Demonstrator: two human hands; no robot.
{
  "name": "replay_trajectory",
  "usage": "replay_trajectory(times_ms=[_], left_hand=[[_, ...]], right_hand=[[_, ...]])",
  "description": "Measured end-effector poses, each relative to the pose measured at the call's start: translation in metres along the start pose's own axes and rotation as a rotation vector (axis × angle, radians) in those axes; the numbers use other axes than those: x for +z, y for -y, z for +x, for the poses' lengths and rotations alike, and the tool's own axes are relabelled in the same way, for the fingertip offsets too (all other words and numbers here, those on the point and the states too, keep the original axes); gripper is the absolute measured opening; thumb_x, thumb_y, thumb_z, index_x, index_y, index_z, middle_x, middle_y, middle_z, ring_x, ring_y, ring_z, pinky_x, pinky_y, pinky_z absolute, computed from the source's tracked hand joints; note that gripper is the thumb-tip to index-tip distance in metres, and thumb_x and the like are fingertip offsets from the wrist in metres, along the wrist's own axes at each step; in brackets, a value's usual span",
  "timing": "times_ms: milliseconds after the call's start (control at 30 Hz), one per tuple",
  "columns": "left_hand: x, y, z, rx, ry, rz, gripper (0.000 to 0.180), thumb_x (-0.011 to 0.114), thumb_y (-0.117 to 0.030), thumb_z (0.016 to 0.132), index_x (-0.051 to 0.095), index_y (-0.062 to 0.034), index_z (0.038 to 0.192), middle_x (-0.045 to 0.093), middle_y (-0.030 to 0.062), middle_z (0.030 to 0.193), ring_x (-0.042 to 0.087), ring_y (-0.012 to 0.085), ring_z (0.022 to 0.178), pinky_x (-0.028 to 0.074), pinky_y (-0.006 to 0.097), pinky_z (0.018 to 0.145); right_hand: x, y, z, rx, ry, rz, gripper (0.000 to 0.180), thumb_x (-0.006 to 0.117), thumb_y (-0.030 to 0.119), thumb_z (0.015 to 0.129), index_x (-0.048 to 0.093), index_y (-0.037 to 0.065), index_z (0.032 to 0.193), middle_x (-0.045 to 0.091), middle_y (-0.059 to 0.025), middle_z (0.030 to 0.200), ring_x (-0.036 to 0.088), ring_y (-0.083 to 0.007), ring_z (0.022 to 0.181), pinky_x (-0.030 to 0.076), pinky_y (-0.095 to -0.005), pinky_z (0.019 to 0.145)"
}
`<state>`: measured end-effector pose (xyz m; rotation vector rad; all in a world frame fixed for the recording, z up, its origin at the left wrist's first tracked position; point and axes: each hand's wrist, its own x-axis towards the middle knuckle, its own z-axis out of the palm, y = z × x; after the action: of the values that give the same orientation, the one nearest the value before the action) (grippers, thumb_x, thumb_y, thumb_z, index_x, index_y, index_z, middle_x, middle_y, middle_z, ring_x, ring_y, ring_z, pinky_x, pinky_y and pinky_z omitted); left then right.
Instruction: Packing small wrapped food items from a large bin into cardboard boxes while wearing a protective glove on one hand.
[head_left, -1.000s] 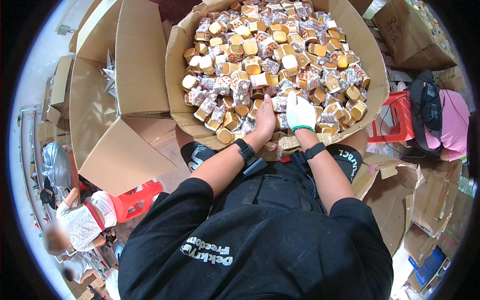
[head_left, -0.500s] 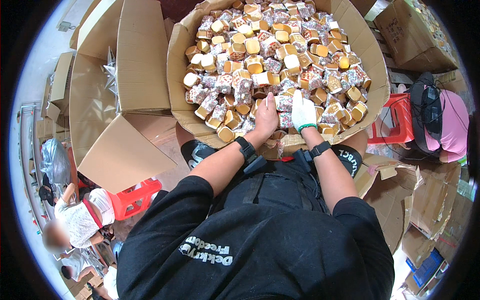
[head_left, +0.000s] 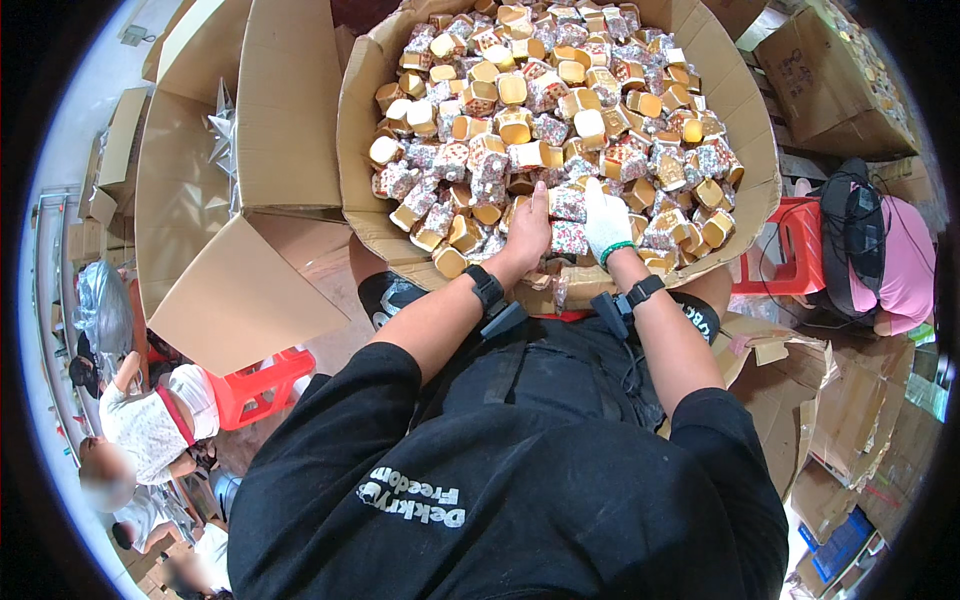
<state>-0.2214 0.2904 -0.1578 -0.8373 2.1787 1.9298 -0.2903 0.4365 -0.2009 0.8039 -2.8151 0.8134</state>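
Small patterned packages with tan rounded ends, many in clear wrap, fill a big cardboard box in front of me. At its near side my left hand, bare, presses against two wrapped packages: an upper one and a red-and-white speckled lower one. My right hand, in a white glove with a green cuff, closes in on them from the other side. Both thumbs point away from me along the packages; most of the other fingers are hidden below. Each wrist carries a dark strap with a small device.
Left of the box stands an open carton with silvery star shapes beside its flap. Red plastic stools appear on both sides. Other people sit at far left; a person in pink is at right. Torn cardboard lies at my lower right.
My hands stay at the same packages, with the speckled lower one showing more between them. The whole view has shifted slightly.
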Motion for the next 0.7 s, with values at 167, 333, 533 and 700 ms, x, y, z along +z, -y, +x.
replay_trajectory(times_ms=[167,333,533,700], left_hand=[[0.013,0.038,0.023,-0.386,0.076,-0.790,0.063,0.038,-0.058,0.101,0.060,-0.0013,0.118,0.069,0.0122,0.108,0.068,0.0245,0.090,0.054,0.039,0.082],[0.012,0.032,0.024,-0.363,0.095,-0.859,0.057,0.040,-0.059,0.100,0.059,-0.0101,0.123,0.069,0.0080,0.110,0.069,0.0240,0.097,0.057,0.043,0.084],[-0.007,0.019,0.016,-0.274,0.389,-1.147,0.055,0.039,-0.058,0.099,0.058,-0.0160,0.129,0.067,0.0045,0.115,0.066,0.0238,0.101,0.054,0.049,0.088],[-0.009,0.020,0.016,-0.257,0.411,-1.184,0.050,0.038,-0.049,0.100,0.059,-0.0135,0.127,0.067,0.0061,0.116,0.066,0.0254,0.103,0.054,0.046,0.090]], right_hand=[[-0.011,0.023,0.021,0.845,0.132,0.911,0.048,0.042,0.037,0.103,0.064,-0.003,0.090,0.061,-0.0175,0.071,0.057,-0.0298,0.065,0.045,-0.0424,0.065],[-0.001,0.013,0.016,0.587,-0.190,0.713,0.040,0.046,0.031,0.102,0.063,-0.002,0.088,0.062,-0.0165,0.073,0.060,-0.0281,0.066,0.047,-0.0403,0.066],[-0.031,0.041,0.010,0.302,-0.438,0.480,0.020,0.064,0.020,0.091,0.063,0.004,0.103,0.065,-0.0151,0.099,0.062,-0.0315,0.094,0.048,-0.0404,0.087],[-0.067,0.061,0.008,0.102,-0.317,0.325,0.040,0.077,0.025,0.080,0.063,0.003,0.112,0.063,-0.0172,0.114,0.057,-0.0355,0.111,0.043,-0.0459,0.098]])
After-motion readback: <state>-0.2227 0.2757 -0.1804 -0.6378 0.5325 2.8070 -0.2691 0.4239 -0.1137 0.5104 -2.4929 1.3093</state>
